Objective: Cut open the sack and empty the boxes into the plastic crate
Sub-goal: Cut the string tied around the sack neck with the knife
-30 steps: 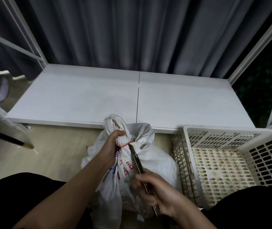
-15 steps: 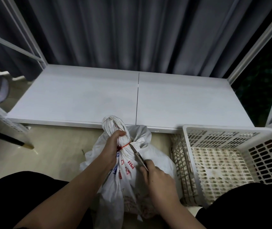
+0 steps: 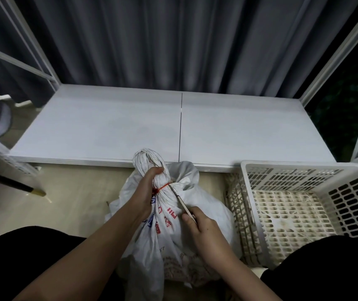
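Note:
A white woven sack (image 3: 206, 216) with red and blue print stands on the floor between my knees. Its gathered neck is tied with a red string (image 3: 163, 187). My left hand (image 3: 146, 192) grips the neck just above the tie. My right hand (image 3: 204, 231) holds scissors (image 3: 181, 200), and their tip touches the string on the neck's right side. The white plastic crate (image 3: 347, 205) sits on the floor to the right of the sack, holding nothing. The boxes are hidden inside the sack.
A low white board platform (image 3: 108, 127) lies just beyond the sack, backed by a grey curtain (image 3: 173, 40). White frame rails (image 3: 336, 51) rise at both sides. A black rod with a brass tip (image 3: 28, 189) pokes in from the left over the beige floor.
My right hand slid up along the scissors toward the sack's neck, bringing the blade tip onto the red string. My left hand kept its grip on the neck.

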